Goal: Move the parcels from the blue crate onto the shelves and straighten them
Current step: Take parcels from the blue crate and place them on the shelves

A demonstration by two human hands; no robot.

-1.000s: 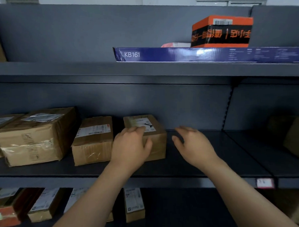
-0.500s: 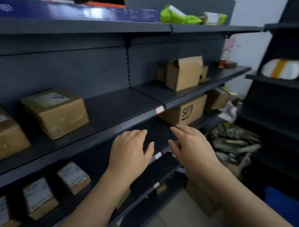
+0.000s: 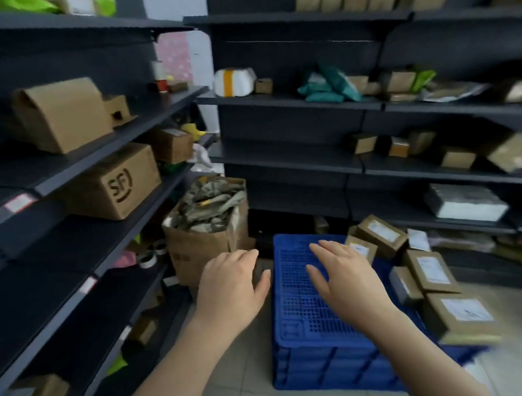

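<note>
I see both hands empty, fingers straight and spread. L hand (image 3: 230,286) hovers over the floor strip (image 3: 249,363) just left of the blue crate (image 3: 321,366) rim. R hand (image 3: 347,284) is over the crate's bare left half. Parcels (image 3: 430,269) are piled along its right side. Open carton (image 3: 196,254) stands near the crate's far-left corner, and shelf edges (image 3: 108,162) run close on the left.

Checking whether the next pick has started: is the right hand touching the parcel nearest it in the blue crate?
Cannot tell. In the head view the open right hand overlaps the parcel at its edge, over the blue crate; nothing shows depth.
</note>
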